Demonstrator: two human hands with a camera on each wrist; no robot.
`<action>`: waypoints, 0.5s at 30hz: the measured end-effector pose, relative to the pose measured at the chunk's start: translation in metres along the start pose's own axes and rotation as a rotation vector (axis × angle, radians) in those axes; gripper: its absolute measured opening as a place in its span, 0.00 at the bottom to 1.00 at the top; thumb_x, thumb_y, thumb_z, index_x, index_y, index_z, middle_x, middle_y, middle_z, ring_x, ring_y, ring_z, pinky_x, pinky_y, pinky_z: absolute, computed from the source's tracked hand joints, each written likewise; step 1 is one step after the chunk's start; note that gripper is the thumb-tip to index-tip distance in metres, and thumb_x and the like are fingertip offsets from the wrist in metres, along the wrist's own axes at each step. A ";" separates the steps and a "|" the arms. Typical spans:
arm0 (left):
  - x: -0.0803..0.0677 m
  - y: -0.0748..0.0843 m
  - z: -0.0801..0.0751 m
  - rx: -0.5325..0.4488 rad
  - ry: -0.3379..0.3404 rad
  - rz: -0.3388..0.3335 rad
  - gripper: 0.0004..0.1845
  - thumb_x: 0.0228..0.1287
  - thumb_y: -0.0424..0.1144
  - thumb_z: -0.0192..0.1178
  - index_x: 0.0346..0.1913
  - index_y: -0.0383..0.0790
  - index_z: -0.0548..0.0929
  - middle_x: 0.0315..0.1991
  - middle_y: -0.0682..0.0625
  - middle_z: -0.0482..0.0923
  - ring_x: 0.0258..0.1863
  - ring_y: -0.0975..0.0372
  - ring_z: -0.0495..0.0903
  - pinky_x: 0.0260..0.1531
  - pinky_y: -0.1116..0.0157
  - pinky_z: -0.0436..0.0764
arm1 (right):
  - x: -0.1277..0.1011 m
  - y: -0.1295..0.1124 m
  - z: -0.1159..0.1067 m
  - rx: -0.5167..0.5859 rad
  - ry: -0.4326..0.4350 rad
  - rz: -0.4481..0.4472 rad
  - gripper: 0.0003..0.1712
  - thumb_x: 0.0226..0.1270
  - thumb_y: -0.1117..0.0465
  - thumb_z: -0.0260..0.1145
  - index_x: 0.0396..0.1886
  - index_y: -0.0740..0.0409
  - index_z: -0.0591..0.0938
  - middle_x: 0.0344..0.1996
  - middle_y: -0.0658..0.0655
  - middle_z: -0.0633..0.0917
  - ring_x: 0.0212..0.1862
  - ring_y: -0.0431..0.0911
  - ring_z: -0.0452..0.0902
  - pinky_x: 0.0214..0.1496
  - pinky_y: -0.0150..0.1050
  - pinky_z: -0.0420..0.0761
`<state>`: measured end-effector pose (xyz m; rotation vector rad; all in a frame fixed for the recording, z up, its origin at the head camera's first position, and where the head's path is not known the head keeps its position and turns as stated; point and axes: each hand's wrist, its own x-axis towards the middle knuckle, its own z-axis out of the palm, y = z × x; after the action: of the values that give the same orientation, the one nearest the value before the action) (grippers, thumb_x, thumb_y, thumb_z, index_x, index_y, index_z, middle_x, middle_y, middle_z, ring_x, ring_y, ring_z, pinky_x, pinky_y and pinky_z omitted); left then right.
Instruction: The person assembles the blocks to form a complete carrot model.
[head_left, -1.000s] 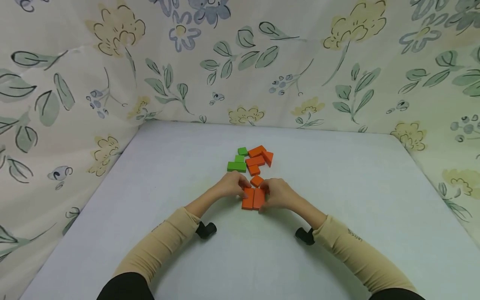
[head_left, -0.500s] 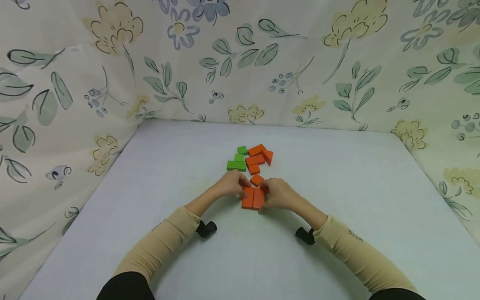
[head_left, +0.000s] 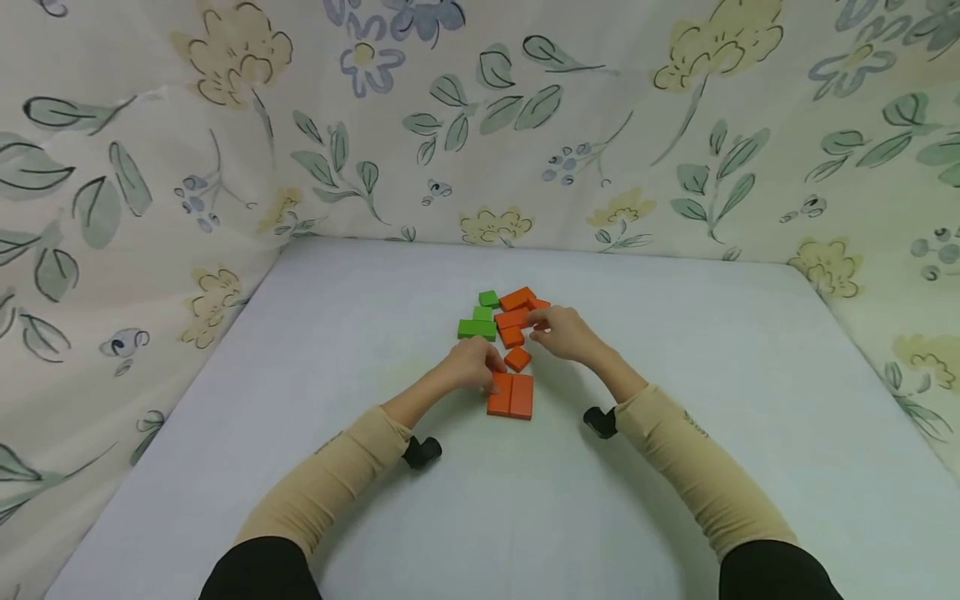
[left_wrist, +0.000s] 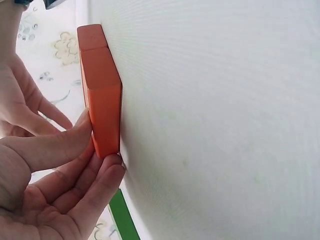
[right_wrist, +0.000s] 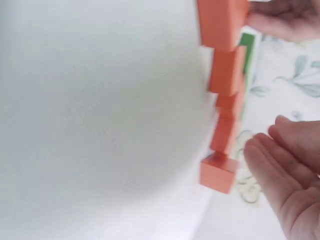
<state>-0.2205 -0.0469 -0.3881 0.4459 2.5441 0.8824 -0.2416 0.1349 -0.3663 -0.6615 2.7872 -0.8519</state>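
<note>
- The table (head_left: 675, 467), covered in pale cloth, carries everything; the landmark for all that follows is the pair of flat orange blocks (head_left: 511, 395) lying side by side near its middle, long axes running away from the person.
- A flowered curtain (head_left: 225, 125) stands well behind the pair of flat orange blocks and along both sides of the table.
- The left hand (head_left: 472, 368) sits at the pair's left edge; in the left wrist view its thumb (left_wrist: 60, 145) and fingertips (left_wrist: 102, 172) press flat against the side and end of the pair, fingers nearly straight, not wrapped round it.
- The right hand (head_left: 564, 332) is beyond the pair, to the right and farther from the person, with its fingers relaxed and apart; in the right wrist view it holds nothing.
- The cluster of loose orange blocks (head_left: 519, 310) lies straight beyond the pair, and the right hand's fingertips are at its right edge, touching or just short of it; I cannot tell which.
- So the right hand is the nearer one to the cluster, which lies to that hand's left; the left hand is the only one on the pair.
- The green blocks (head_left: 477, 322) lie beyond the pair and to its left, touching the orange cluster's left side.
- A small orange block (head_left: 517, 359), turned cornerwise, lies just beyond the pair's far end, between it and the cluster, apart from both hands.
</note>
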 end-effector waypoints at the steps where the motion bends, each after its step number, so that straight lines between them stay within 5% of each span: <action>1: 0.000 0.000 0.000 0.002 0.000 -0.003 0.12 0.40 0.30 0.69 0.34 0.38 0.84 0.27 0.52 0.78 0.28 0.62 0.72 0.27 0.69 0.72 | 0.004 0.002 0.002 -0.007 0.008 -0.001 0.17 0.59 0.69 0.58 0.49 0.68 0.75 0.45 0.64 0.78 0.44 0.53 0.75 0.42 0.43 0.74; 8: 0.004 -0.001 0.001 -0.011 -0.005 -0.016 0.13 0.39 0.30 0.70 0.33 0.39 0.84 0.27 0.52 0.78 0.27 0.62 0.73 0.25 0.69 0.72 | 0.026 0.011 0.018 -0.118 -0.003 -0.003 0.20 0.57 0.74 0.56 0.51 0.68 0.74 0.43 0.62 0.78 0.39 0.49 0.70 0.42 0.41 0.72; 15: 0.004 0.001 -0.001 0.012 -0.001 -0.020 0.12 0.38 0.31 0.70 0.32 0.39 0.84 0.27 0.52 0.77 0.28 0.61 0.72 0.25 0.69 0.71 | 0.023 0.008 0.024 -0.334 -0.075 -0.007 0.23 0.61 0.71 0.54 0.58 0.65 0.69 0.57 0.63 0.69 0.56 0.55 0.65 0.55 0.46 0.65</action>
<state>-0.2245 -0.0451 -0.3880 0.4244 2.5494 0.8600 -0.2584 0.1186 -0.3910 -0.7332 2.8846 -0.3534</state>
